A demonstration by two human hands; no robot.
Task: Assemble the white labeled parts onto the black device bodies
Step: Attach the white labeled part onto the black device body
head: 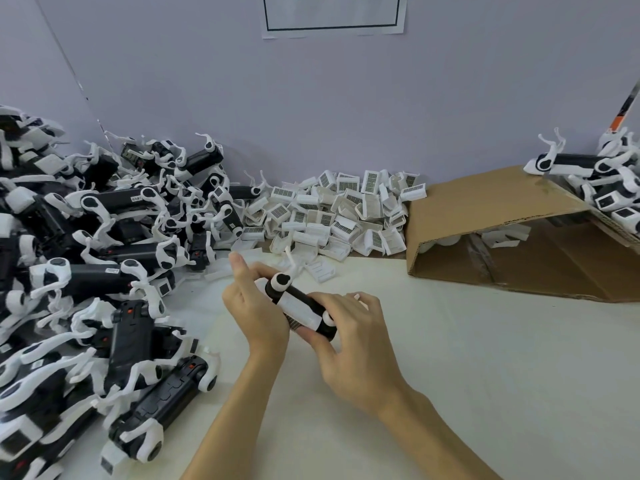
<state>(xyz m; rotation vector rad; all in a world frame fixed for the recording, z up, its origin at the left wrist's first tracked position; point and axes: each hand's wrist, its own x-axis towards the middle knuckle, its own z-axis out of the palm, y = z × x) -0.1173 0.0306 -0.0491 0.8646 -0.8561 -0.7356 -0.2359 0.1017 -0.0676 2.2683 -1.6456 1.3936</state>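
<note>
Both hands (263, 306) around slim black device body (301, 308), white labeled part (300, 311) atop.

- A tangled heap of black device bodies with white arms (97, 271) blocks the whole left side.
- A pile of small white labeled plastic parts (332, 213) lines the far wall.
- A tipped brown cardboard box (502, 220) closes the far right.
- The pale tabletop (502, 375) lies open near right.

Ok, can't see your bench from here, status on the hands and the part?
Left hand and right hand both grip one black device body. White labeled part sits on it between them. Nothing in the way.
</note>
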